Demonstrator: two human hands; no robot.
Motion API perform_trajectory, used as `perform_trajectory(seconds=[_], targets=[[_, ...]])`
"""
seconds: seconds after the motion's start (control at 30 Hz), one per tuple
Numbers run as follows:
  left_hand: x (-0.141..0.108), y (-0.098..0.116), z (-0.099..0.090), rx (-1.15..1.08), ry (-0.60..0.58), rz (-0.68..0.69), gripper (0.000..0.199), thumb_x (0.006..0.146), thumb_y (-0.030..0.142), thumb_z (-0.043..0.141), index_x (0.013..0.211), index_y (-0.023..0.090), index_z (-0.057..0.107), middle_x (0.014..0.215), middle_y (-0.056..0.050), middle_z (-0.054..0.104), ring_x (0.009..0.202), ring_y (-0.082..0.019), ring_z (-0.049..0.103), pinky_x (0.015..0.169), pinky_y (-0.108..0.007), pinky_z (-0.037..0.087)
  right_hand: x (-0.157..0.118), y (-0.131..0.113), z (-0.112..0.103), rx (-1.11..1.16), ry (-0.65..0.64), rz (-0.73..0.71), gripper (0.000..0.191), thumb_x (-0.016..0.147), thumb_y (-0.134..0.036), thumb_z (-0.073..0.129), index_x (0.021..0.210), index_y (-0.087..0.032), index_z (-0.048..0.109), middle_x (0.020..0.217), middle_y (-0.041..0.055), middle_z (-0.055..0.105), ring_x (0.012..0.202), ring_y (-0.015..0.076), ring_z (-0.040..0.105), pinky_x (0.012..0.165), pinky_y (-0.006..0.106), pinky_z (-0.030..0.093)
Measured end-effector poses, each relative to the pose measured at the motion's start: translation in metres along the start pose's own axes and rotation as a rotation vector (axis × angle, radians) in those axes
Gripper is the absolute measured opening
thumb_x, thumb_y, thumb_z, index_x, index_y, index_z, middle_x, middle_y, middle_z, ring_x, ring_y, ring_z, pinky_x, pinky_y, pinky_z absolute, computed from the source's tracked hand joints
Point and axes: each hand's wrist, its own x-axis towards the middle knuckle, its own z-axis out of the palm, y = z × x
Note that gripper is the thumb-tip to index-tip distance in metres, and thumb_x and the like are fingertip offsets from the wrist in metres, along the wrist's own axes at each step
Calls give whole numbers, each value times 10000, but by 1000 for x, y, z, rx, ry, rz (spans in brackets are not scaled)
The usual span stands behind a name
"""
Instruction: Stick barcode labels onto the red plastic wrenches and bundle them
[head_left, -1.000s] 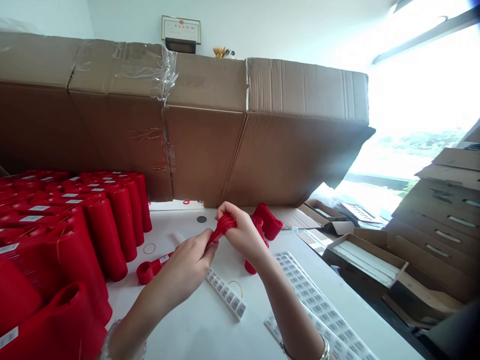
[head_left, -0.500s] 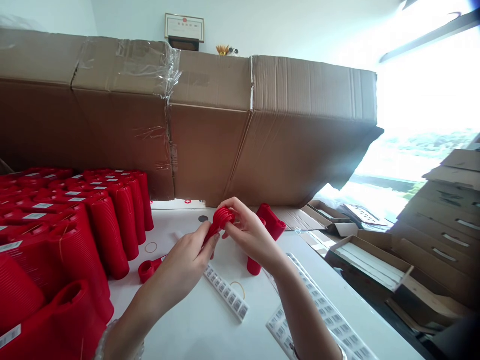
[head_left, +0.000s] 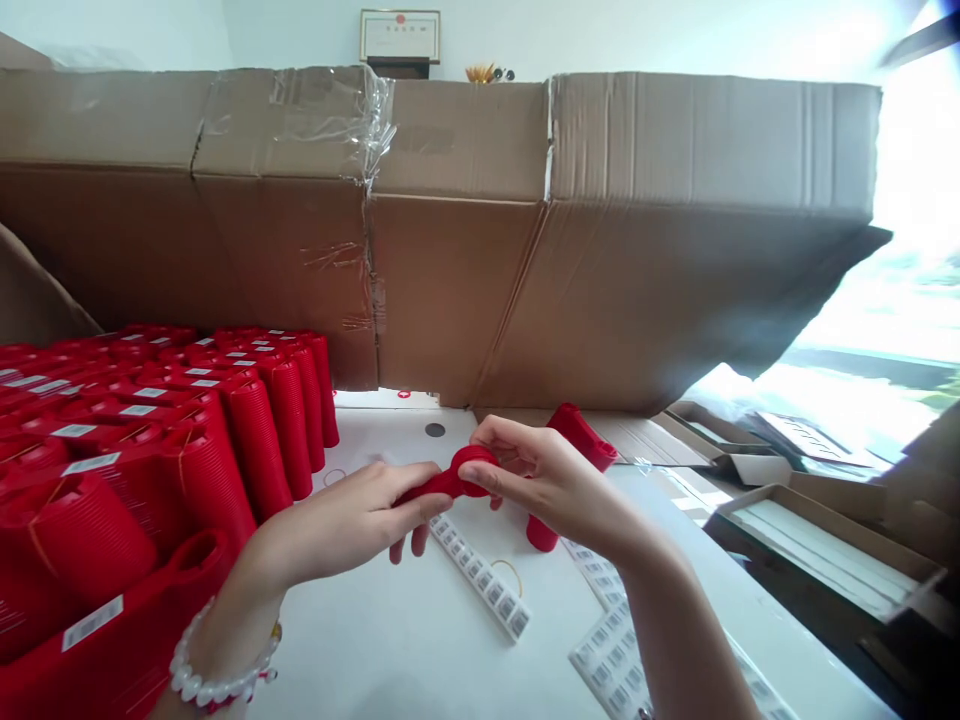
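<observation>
A red strip with a rolled end (head_left: 474,470) is held between my two hands above the white table (head_left: 375,640). My left hand (head_left: 367,515) pinches its flat part, with the lower fingers hanging down. Around the rolled end, on the right, close the thumb and fingers of my right hand (head_left: 536,475). Behind my right hand lie a red roll (head_left: 581,437) and a shorter red piece (head_left: 541,533). Below my hands a narrow strip of barcode labels (head_left: 484,580) rests on the table beside a rubber band (head_left: 508,570).
Rows of red rolled bundles with white labels (head_left: 217,440) fill the left side. A large cardboard box (head_left: 450,290) stands across the back. More label sheets (head_left: 615,655) lie at front right, and open cartons (head_left: 825,550) stand beyond the table's right edge.
The view has turned left and down slightly. My left hand has flattened out along the red strip, and the rolled end has turned between my right fingers.
</observation>
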Motion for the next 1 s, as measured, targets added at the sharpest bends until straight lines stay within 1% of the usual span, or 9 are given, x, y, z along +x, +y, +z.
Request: perform_trajectory(seconds=[0.1, 0.17, 0.27, 0.37, 0.47, 0.63, 0.73, 0.8, 1.0], targets=[[-8, -7, -14, -12, 43, -50, 325, 988, 550, 514, 988, 245, 628, 842, 4, 672, 777, -168, 619, 561, -236, 410, 4, -2, 3, 9, 73, 3, 270, 959, -487, 647, 894, -225, 638, 870, 1, 700, 729, 147, 629, 652, 278, 497], [-10, -13, -22, -84, 68, -91, 314, 962, 545, 572, 1009, 242, 641, 857, -1, 673, 722, -154, 586, 529, -232, 389, 7, 1, 3, 37, 126, -6, 311, 952, -531, 644, 902, -224, 631, 891, 8, 700, 735, 150, 636, 668, 288, 515], [-8, -22, -30, -228, 80, -63, 349, 966, 558, 565, 918, 217, 624, 808, 11, 643, 619, -111, 504, 524, -231, 376, 11, 7, 3, 31, 161, -6, 348, 965, -576, 603, 924, -231, 622, 906, 15, 705, 781, 174, 656, 712, 321, 536], [-1, -29, -32, -275, 81, -57, 417, 978, 586, 524, 831, 200, 585, 691, 34, 587, 515, -79, 404, 480, -229, 327, 11, 7, 10, -157, 254, 9, 287, 1019, -526, 524, 1020, -254, 617, 1028, 30, 712, 904, 220, 672, 750, 365, 530], [4, -33, -32, -287, 101, -89, 436, 976, 598, 515, 831, 194, 590, 635, 40, 567, 442, -64, 333, 417, -231, 247, 9, -1, 22, -394, 345, -117, 190, 1052, -370, 488, 1163, -271, 605, 1239, 53, 661, 1118, 252, 632, 851, 399, 521], [3, -29, -31, -301, 102, -110, 421, 987, 567, 504, 823, 193, 608, 646, 29, 610, 395, -58, 341, 386, -232, 246, 6, -10, 38, -493, 158, -297, 169, 1032, -344, 585, 1178, -293, 655, 1202, -10, 680, 1062, 181, 650, 889, 334, 513], [-1, -22, -31, -316, 87, -112, 427, 994, 556, 485, 782, 199, 584, 600, 43, 584, 381, -57, 327, 383, -230, 247, 10, -7, 41, -573, 209, -370, 222, 1004, -275, 645, 1225, -262, 653, 1223, -3, 681, 1082, 187, 624, 936, 359, 484], [-3, -17, -30, -313, 68, -117, 428, 986, 555, 494, 762, 201, 578, 571, 49, 571, 367, -56, 310, 379, -233, 241, 13, -5, 41, -622, 220, -410, 205, 989, -234, 666, 1192, -261, 677, 1153, -16, 709, 1038, 191, 614, 922, 378, 468], [-8, -10, -29, -207, 68, -195, 453, 900, 633, 582, 761, 204, 615, 621, 9, 654, 371, -74, 342, 362, -235, 181, 13, -6, 40, -607, 115, -390, 143, 970, -180, 677, 1040, -295, 723, 908, -67, 724, 897, 173, 598, 818, 348, 460]])
